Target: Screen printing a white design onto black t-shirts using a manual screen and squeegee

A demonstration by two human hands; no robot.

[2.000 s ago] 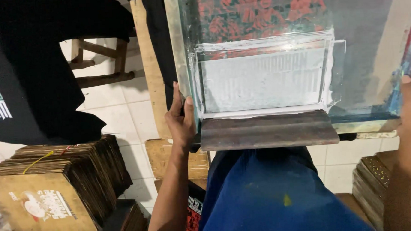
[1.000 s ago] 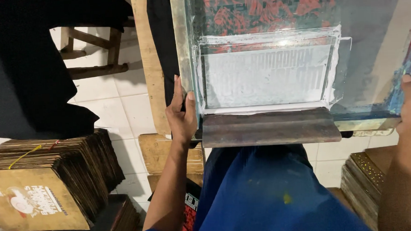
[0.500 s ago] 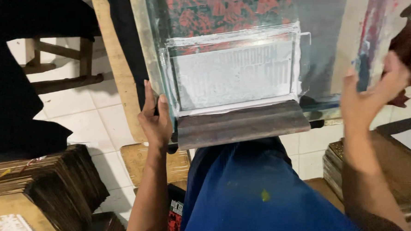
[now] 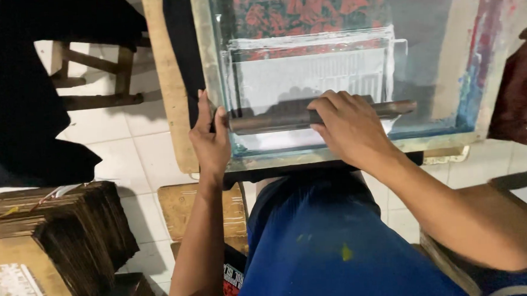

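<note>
Right hand [image 4: 348, 126] laid over the squeegee [image 4: 286, 115], fingers [image 4: 324, 104] curled and pressed together around its dark wooden handle, gripping near the middle. Squeegee lying crosswise inside the screen-printing frame [image 4: 208, 73], close to the frame's near rail, just in front of the pale rectangular stencil area [image 4: 310, 72]. Left hand [image 4: 211, 141] clamped on the frame's near left corner — fingers together down the outer edge, thumb hooked over the rail, its tip near the squeegee's left end. Red ink patches [image 4: 305, 10] across the mesh at the frame's far side, beyond the stencil. Black fabric [image 4: 182, 45] under the frame's left edge, draped on a wooden board [image 4: 166, 99]. Blue shorts [image 4: 333, 245] directly below the frame's near rail. Stack of brown cardboard sheets [image 4: 48, 234] well to the left of the frame and lower — on the white tiled floor [image 4: 127, 148] side.
</note>
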